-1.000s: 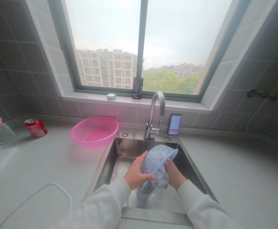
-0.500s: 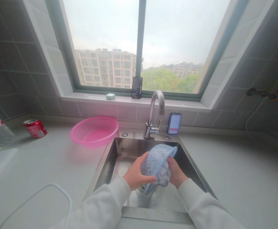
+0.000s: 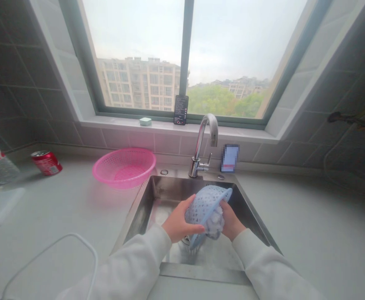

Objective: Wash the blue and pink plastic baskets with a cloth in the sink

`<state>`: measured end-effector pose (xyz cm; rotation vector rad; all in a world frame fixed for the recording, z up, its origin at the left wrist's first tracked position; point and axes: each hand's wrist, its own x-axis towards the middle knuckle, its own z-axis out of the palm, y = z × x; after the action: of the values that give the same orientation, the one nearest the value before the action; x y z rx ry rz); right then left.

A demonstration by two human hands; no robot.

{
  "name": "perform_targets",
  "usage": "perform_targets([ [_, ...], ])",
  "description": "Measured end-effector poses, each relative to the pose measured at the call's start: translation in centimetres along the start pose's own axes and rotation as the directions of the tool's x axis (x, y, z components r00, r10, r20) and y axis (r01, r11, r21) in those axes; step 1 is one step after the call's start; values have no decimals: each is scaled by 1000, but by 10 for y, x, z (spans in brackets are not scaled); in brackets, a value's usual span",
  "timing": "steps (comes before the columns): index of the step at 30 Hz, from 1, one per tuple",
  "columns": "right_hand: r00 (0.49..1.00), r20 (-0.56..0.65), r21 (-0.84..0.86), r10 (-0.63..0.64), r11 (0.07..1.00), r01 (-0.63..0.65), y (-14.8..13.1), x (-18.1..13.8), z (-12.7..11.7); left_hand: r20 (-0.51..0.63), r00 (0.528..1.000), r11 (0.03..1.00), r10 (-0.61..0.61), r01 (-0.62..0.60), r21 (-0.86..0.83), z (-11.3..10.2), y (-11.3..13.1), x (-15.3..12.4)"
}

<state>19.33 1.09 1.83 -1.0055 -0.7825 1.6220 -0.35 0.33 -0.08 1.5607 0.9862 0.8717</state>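
"Where's the blue basket point(image 3: 205, 204)?"

"Over the sink point(image 3: 169, 189), on its side. I can't tell whether its lower rim touches the bottom. A crumpled whitish wad point(image 3: 216, 223) fills its mouth."

"And the hands?"

"The left hand point(image 3: 179, 223), at nine o'clock, has its fingers clamped round the outside. The right hand point(image 3: 232, 223), at four, touches the wad; its fingers are hidden, so I can't tell how closed they are."

"What could go wrong?"

"The wad could drop out, with the mouth tipped downward and little but that right hand to stop it."

"Which way does it point?"

"Mouth toward four; the rim's long axis runs one to seven."

"Beyond it?"

"Faucet point(image 3: 213, 131) at twelve, pink basket point(image 3: 124, 181) at ten on the bench point(image 3: 295, 216)."
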Motion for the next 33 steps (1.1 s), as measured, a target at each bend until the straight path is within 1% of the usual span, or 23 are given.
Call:
perform_targets([
  [1, 1000, 4, -26, 5, 1000, -5, 1, 0, 0, -4, 1000, 1000, -6, 6, -2, 0, 1, 0],
  [4, 996, 88, -109, 24, 994, -15, 5, -2, 2, -9, 1000, 1000, 3, -3, -4, -2, 3, -2],
  [5, 995, 98, -116, 25, 993, -14, 5, -2, 2, -10, 1000, 1000, 6, -6, -6, -2, 4, -2],
  [6, 996, 87, -105, 17, 994, -7, 6, -1, 1, -7, 1000, 1000, 6, -6, -5, -3, 4, -2],
  [10, 998, -41, -9, -36, 999, 36, 3, 6, -5, 0, 1000, 1000, -5, 5, 10, -2, 4, -2],
  [12, 998, -51, -5, -35, 999, 35, 2, 6, -6, 0, 1000, 1000, -5, 5, 6, -1, 3, -2],
  [14, 999, -3, -72, -43, 997, 43, 2, 3, -3, -5, 1000, 1000, 0, 0, -9, -1, 2, -2],
  [17, 992, 122, -234, -44, 970, 72, 4, -3, 4, -14, 1000, 1000, 6, -6, -17, -2, 2, -2],
  [18, 990, 137, -255, -45, 964, 79, 4, -4, 5, -13, 1000, 1000, 6, -6, -14, -2, 3, -2],
  [19, 990, 129, -243, -52, 967, 82, 3, -4, 5, -12, 1000, 1000, 4, -4, -11, -2, 3, -2],
  [23, 997, -8, -35, -82, 996, 82, -2, 0, 3, -3, 1000, 1000, 2, -2, -19, -1, 4, -2],
  [24, 997, -19, -17, -80, 997, 79, -3, -1, 4, -4, 1000, 1000, 1, -1, -20, -1, 3, -1],
  [25, 997, -7, -32, -76, 997, 76, -5, -2, 6, -6, 1000, 1000, -2, 2, -19, 0, 3, -1],
  [29, 988, 133, -214, -79, 971, 107, -8, -11, 18, -14, 1000, 1000, -6, 5, -22, -1, 2, -1],
  [31, 987, 122, -212, -100, 969, 124, -8, -12, 19, -10, 1000, 1000, -5, 4, -28, -2, 2, -1],
  [33, 992, 57, -148, -113, 982, 120, -8, -9, 15, 9, 1000, 999, -7, 7, -37, -2, 3, -1],
])
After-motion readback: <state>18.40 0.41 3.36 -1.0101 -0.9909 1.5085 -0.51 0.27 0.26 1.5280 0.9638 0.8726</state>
